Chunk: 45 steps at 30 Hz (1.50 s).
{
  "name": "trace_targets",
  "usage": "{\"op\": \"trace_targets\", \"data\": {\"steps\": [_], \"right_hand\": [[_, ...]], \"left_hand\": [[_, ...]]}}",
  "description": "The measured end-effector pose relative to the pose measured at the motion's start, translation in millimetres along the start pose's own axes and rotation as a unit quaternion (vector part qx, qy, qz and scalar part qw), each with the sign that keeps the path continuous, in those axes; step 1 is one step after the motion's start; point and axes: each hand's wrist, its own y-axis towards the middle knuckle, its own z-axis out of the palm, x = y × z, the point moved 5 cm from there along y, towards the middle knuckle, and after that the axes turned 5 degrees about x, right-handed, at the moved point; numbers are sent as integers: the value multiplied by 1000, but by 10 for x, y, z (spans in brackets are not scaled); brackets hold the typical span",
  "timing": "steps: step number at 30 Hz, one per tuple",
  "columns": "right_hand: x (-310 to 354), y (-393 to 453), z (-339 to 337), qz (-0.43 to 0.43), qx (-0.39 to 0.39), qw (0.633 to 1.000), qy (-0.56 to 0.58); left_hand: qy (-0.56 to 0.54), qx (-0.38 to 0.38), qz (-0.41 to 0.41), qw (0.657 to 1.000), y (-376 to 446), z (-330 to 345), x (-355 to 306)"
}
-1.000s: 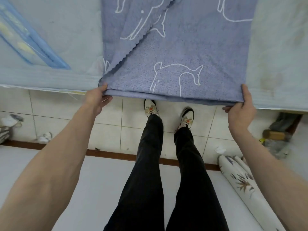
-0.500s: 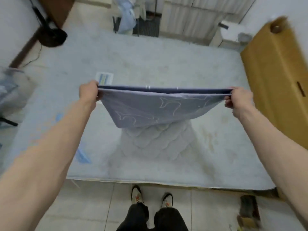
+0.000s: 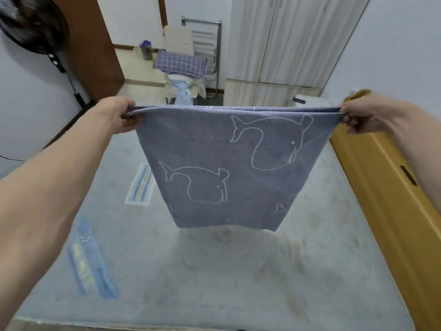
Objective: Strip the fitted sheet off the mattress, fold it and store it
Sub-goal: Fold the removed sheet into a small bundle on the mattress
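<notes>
With my left hand (image 3: 121,115) and right hand (image 3: 358,117) each pinching a top corner of the folded blue whale-print fitted sheet (image 3: 229,168), hanging clear above the bare grey quilted mattress (image 3: 214,271), I should keep the edge taut and level before halving it again.

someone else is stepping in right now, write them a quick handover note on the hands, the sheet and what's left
Left hand: grips the top left corner of the sheet.
Right hand: grips the top right corner.
Sheet: partly folded, several layers, stretched between both hands and hanging free above the mattress.
Done: sheet is off the mattress, which lies bare; first folds made.
Left: fold it smaller, then store it. Where it goes cannot be told from this view.
</notes>
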Motion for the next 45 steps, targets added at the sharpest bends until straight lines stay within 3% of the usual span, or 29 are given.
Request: {"op": "trace_targets", "data": {"steps": [12,17,28,35,41,45], "right_hand": [[274,163,-267,-10,50,980,190],[264,151,-309,19,40,988,151],[110,233,-258,14,-58,986,153],[-29,470,-97,25,-51,983,176],[-140,798,56,70,-42,985,154],[-7,1076,178,51,-34,980,190]], "left_hand": [[-58,12,-56,997,108,200,-249],[-63,15,-69,996,175,264,-340],[-78,10,-64,995,310,530,-553],[-126,26,-94,987,526,495,-357],[-92,38,-93,991,792,615,-123],[-105,20,-84,991,1062,774,-108]]}}
